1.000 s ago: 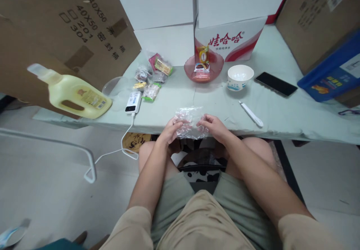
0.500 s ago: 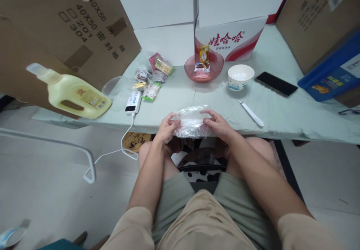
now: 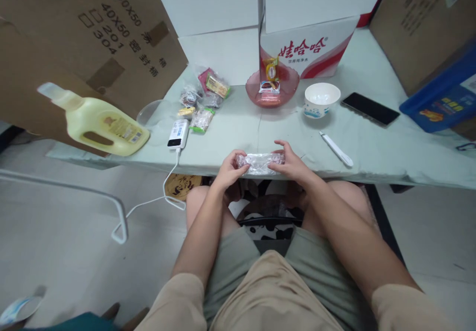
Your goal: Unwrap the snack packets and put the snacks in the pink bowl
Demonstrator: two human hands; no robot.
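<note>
A crinkled, clear plastic wrapper (image 3: 259, 164) is stretched between my two hands at the table's front edge, bunched into a narrow band. My left hand (image 3: 231, 168) pinches its left end between thumb and fingers. On the right end, my right hand (image 3: 290, 162) grips with the thumb in front, and its index finger is raised. Whether anything lies inside the plastic I cannot tell. To the right of my hands, a white slim-handled tool (image 3: 335, 149), perhaps a peeler or knife, lies flat on the cloth.
A pink glass bowl (image 3: 253, 95) holds wrapped snacks; a white bowl (image 3: 322, 99) and a black phone (image 3: 370, 108) stand right of it. At left are snack packets (image 3: 203, 119), a corded power bank (image 3: 178, 134) and a yellow jug (image 3: 106, 125). Cardboard boxes (image 3: 122, 23) border the table.
The plastic, spread wide and rounded before, is now gathered into a narrower strip. Both hands keep their hold on its ends. The view has shifted slightly.
</note>
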